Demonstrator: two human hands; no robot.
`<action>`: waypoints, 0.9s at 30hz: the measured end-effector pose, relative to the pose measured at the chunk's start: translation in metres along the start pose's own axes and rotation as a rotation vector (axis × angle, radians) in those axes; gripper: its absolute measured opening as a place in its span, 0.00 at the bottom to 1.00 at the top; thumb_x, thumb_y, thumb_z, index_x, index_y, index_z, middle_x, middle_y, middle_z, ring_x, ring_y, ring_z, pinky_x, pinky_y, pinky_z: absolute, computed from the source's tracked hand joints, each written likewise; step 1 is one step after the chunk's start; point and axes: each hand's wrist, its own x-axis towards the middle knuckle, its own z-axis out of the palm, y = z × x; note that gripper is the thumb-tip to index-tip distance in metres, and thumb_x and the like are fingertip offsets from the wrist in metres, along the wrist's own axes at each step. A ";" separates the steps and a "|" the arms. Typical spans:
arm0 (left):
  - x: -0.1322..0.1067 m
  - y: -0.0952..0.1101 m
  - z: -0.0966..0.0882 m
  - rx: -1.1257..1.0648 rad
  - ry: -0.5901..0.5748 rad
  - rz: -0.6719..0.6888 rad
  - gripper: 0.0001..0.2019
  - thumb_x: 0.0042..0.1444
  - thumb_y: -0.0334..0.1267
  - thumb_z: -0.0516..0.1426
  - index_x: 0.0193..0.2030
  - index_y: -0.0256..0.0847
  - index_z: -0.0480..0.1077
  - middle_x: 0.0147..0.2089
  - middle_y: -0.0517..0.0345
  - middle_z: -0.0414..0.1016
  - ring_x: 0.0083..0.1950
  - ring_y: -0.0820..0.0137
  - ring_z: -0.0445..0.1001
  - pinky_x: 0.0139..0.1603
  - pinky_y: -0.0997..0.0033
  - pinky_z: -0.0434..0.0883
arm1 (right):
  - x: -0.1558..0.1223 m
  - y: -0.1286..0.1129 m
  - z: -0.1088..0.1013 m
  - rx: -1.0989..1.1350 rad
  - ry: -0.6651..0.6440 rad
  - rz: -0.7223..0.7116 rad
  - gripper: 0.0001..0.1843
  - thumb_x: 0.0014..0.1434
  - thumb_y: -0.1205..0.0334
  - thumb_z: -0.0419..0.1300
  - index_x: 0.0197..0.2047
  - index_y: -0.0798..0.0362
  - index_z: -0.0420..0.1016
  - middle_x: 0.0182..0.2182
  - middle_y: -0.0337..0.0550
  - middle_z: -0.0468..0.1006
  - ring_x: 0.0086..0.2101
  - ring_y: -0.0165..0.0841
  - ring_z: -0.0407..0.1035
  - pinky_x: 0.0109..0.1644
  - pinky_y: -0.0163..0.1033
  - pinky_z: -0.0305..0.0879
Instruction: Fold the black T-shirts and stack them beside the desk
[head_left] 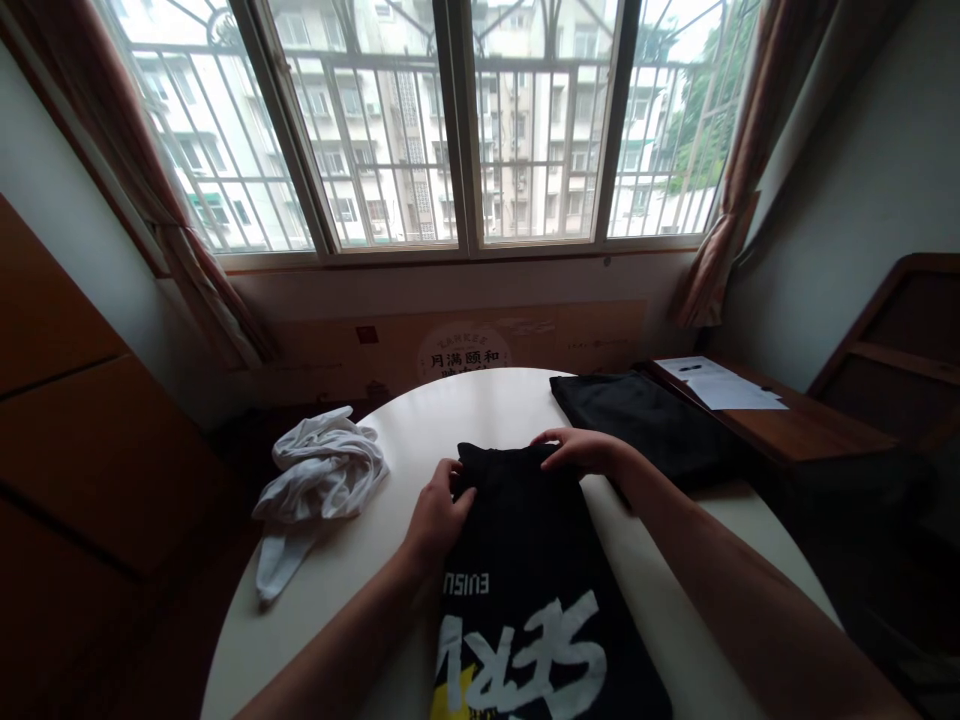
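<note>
A black T-shirt (525, 560) with white and yellow lettering lies flat on the round white table (465, 410), running from the near edge to the middle. My left hand (436, 515) rests on its far left corner, fingers curled over the cloth edge. My right hand (581, 450) lies on the far right corner, fingers bent and pressing the hem. Both hands grip the far edge of the shirt.
A crumpled white garment (322, 475) sits at the table's left edge. A folded black garment (645, 420) lies at the far right. A wooden side table (795, 425) with papers (724, 385) stands right. A barred window (465, 120) and a cardboard box (465, 345) are behind.
</note>
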 end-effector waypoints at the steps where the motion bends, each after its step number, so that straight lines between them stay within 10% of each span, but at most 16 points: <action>1: 0.000 0.000 0.001 -0.134 0.004 -0.058 0.12 0.55 0.33 0.60 0.46 0.41 0.66 0.42 0.51 0.79 0.45 0.58 0.79 0.48 0.59 0.74 | 0.000 0.001 -0.001 0.034 -0.011 -0.010 0.40 0.45 0.67 0.74 0.61 0.50 0.68 0.39 0.43 0.80 0.31 0.34 0.78 0.30 0.35 0.75; 10: 0.003 0.000 -0.007 -0.687 -0.032 -0.584 0.28 0.53 0.24 0.59 0.58 0.43 0.56 0.42 0.54 0.76 0.30 0.72 0.75 0.28 0.75 0.70 | 0.006 0.009 0.010 0.033 0.197 -0.003 0.44 0.52 0.72 0.68 0.70 0.46 0.60 0.29 0.35 0.75 0.22 0.26 0.69 0.24 0.28 0.64; 20: 0.012 0.003 -0.055 -0.695 -0.568 -0.563 0.23 0.44 0.36 0.70 0.38 0.42 0.60 0.35 0.64 0.71 0.33 0.73 0.76 0.37 0.72 0.73 | -0.034 0.040 0.029 0.569 0.244 -0.142 0.54 0.53 0.66 0.71 0.74 0.44 0.43 0.40 0.39 0.78 0.29 0.27 0.73 0.28 0.29 0.69; 27: 0.004 0.007 -0.048 -0.701 -0.635 -0.526 0.30 0.46 0.38 0.71 0.56 0.41 0.71 0.43 0.54 0.80 0.42 0.66 0.80 0.44 0.66 0.76 | -0.060 0.055 0.042 0.576 0.116 -0.157 0.35 0.49 0.67 0.73 0.59 0.46 0.67 0.33 0.33 0.76 0.28 0.25 0.73 0.30 0.28 0.70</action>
